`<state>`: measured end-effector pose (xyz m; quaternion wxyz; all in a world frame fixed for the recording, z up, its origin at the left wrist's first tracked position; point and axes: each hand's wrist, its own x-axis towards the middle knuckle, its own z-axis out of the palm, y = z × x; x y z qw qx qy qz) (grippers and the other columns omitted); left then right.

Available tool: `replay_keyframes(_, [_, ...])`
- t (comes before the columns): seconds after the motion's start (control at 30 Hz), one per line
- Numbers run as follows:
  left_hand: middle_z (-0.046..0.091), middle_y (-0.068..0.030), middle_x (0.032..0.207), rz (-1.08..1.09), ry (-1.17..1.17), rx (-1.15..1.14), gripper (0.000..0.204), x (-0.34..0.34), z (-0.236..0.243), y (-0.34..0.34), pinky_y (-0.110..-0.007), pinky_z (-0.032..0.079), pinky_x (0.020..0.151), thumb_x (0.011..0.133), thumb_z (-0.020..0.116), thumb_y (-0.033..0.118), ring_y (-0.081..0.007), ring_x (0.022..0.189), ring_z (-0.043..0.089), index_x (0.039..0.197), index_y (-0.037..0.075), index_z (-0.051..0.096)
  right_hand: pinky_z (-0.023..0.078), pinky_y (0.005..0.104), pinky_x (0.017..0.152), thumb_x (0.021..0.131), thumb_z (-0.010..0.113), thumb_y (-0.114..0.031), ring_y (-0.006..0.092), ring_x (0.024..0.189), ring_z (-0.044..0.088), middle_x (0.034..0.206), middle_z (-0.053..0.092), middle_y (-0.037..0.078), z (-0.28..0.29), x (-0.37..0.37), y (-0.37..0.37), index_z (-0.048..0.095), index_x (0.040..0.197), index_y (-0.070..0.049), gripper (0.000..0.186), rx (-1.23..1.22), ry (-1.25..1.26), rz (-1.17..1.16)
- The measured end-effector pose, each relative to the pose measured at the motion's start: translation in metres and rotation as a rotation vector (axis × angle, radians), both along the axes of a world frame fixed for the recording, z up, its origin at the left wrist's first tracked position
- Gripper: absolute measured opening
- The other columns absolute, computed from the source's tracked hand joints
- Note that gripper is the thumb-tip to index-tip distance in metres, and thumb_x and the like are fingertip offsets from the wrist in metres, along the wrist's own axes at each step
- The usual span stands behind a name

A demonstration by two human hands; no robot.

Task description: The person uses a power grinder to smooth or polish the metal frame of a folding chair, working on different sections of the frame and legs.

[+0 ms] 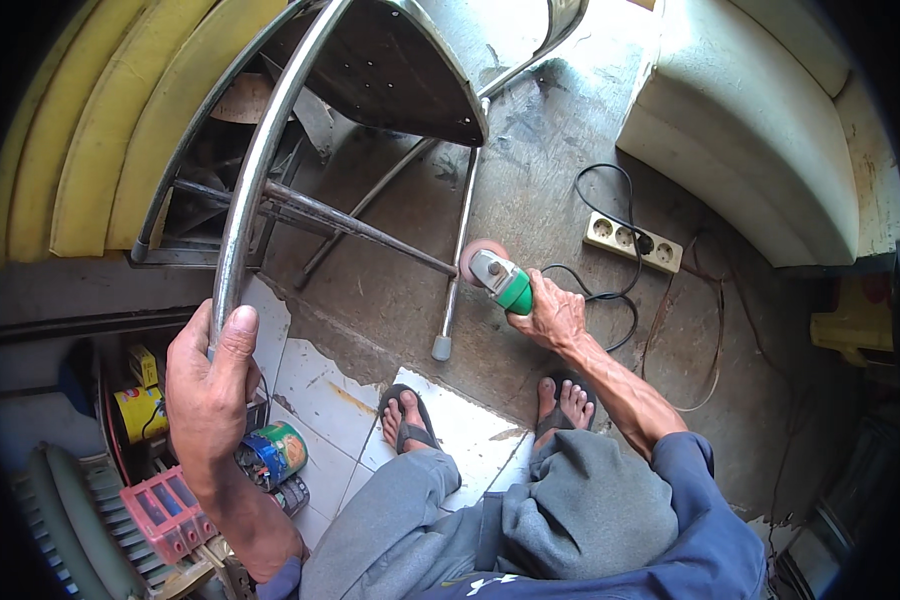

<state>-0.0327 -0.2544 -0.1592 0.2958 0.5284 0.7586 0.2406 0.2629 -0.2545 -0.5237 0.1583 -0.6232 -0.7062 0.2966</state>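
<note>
A metal-framed chair (355,236) lies tipped in front of me, its dark underside board with small holes facing my way. My left hand (213,375) is wrapped around the end of one bent steel leg, near the lower left. In my right hand (553,314) is a green angle grinder (511,288), gripped by its body. The grinder's reddish disc (480,258) meets or nearly meets a thin leg tube, close to where the crossbar joins it; contact cannot be told for sure. That tube ends in a grey rubber cap (441,348).
A white power strip (634,243) with black cable loops lies right of the grinder. Yellow cushions (120,130) stand at far left, a pale sofa-like piece (750,150) at far right. A pink plastic organizer (170,512) and a green can (278,450) sit beside my left forearm.
</note>
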Motion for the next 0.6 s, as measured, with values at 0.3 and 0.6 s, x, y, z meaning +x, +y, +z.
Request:
replay_keyframes(0.3, [0.039,0.0089,0.063,0.010,-0.021,-0.009,0.039,0.001,0.002,0.000,-0.022,0.023,0.041,0.105,0.066,0.044,-0.0005,0.048,0.033,0.092,0.009,0.058,0.057,0.0551,0.077,0.075,0.074,-0.046,0.0464,0.084,0.074,0.092,0.074,0.028,0.042,0.000,-0.008,0.056,0.114,-0.001,0.062,-0.244,-0.046,0.141])
replay_keyframes(0.6, [0.044,0.0077,0.061,-0.011,-0.043,-0.010,0.037,0.002,0.003,-0.001,-0.023,0.028,0.047,0.106,0.066,0.038,-0.0016,0.051,0.037,0.088,0.007,0.059,0.055,0.0545,0.083,0.075,0.073,-0.048,0.0469,0.088,0.074,0.091,0.074,0.028,0.056,-0.008,0.003,0.060,0.117,0.001,0.066,-0.309,-0.066,0.024])
